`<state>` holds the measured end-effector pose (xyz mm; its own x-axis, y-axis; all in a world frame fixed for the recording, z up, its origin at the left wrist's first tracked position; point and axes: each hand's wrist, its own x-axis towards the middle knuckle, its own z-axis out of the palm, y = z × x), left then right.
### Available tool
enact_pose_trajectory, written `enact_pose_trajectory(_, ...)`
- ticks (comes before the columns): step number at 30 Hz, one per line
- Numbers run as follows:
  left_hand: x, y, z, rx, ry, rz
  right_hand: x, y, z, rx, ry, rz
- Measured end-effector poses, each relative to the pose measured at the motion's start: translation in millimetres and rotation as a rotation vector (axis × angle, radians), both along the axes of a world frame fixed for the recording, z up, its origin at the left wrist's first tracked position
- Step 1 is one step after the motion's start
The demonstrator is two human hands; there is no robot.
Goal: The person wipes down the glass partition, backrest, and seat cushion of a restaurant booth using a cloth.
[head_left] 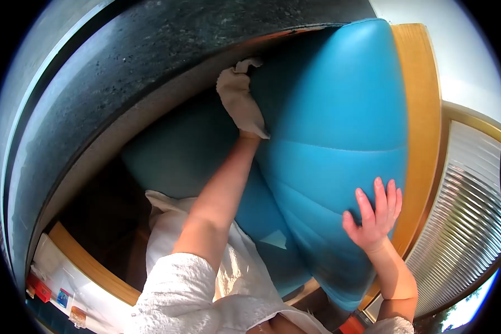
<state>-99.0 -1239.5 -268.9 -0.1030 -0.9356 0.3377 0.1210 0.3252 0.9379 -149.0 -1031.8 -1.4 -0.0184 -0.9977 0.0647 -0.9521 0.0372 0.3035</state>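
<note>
Your left hand (249, 134) is nearer the beige cloth (238, 99); in fact it reaches into it, with the cloth covering everything beyond the base of the hand. You cannot tell from this view how far the fingers are open, or whether they grip the fabric or simply lie beneath it. The cloth's long axis runs on from the forearm, from its near-right edge at the wrist to a folded, loose end at the far left, over the shaded far part of the blue seat (178, 139) and close to the underside of the dark counter (178, 33). Your right hand (376, 222) is open and holds nothing, fingers spread and pointing far against the blue backrest (339, 111), beside its wooden frame (418, 94). From there, the cloth lies to the far left, well apart.
</note>
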Motion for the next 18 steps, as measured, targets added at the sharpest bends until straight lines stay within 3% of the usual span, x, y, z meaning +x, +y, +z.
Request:
enact_pose_trajectory(4, 32, 61, -40, 0.463, -0.072, -0.071, -1, 1, 1, 0.003, 0.021, -0.003)
enact_pose_trajectory(7, 21, 79, -59, 0.533, -0.428, -0.025, -1, 2, 0, -0.001, 0.022, -0.004)
enact_pose_trajectory(8, 12, 67, -65, 0.483, -0.724, -0.048, 0, 4, 0, 0.014, 0.028, -0.011)
enact_pose_trajectory(9, 6, 47, -65, 0.340, -1.287, -0.212, 1, 4, -1, 0.006, 0.040, -0.005)
enact_pose_trajectory(10, 2, 25, -61, 0.044, -1.902, -0.405, 1, 4, -2, -0.006, 0.051, 0.001)
enact_pose_trajectory(11, 1, 7, -50, -0.182, -2.201, -0.618, -1, 3, -3, 0.003, 0.054, -0.006)
enact_pose_trajectory(14, 3, -19, -6, -0.422, -2.397, -1.040, 0, 3, -8, -0.042, 0.059, 0.010)
enact_pose_trajectory(16, 1, -12, 21, -0.488, -2.544, -1.005, -1, 3, -7, -0.051, 0.067, 0.021)
enact_pose_trajectory(18, -2, 10, 23, -0.597, -2.839, -0.726, 0, 3, -8, -0.060, 0.067, 0.015)
